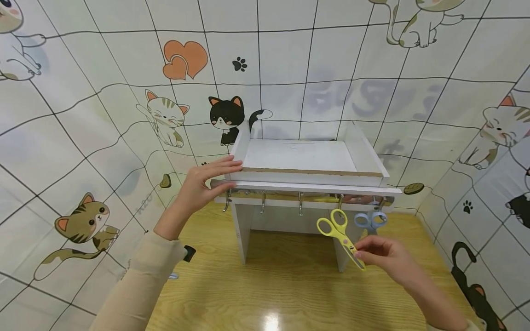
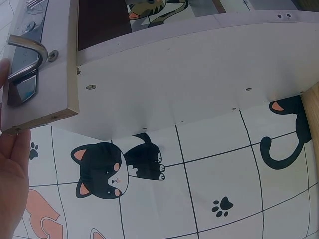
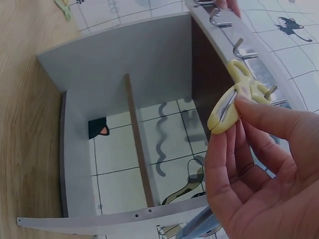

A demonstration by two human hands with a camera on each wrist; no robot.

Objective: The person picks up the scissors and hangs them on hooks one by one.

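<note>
My right hand (image 1: 383, 257) pinches yellow scissors (image 1: 337, 230) near the blade end between thumb and fingers. Their handle loops point up, and one loop overlaps a metal hook (image 3: 271, 91) in the right wrist view. Blue scissors (image 1: 370, 220) hang just to the right, close above that hand. At the other end, my left hand (image 1: 196, 184) rests on the left front corner of a white shelf (image 1: 304, 174), fingers straight along its raised side and thumb on the front ledge. In the left wrist view only part of this hand shows, beside the board's end.
Several bare hooks (image 1: 263, 202) line the shelf's front strip. Below it, side panels (image 1: 242, 232) stand on the wooden table (image 1: 265, 294). A cat-patterned cloth (image 1: 290, 59) surrounds the table. A small dark-tipped item (image 1: 189, 253) shows by the left sleeve.
</note>
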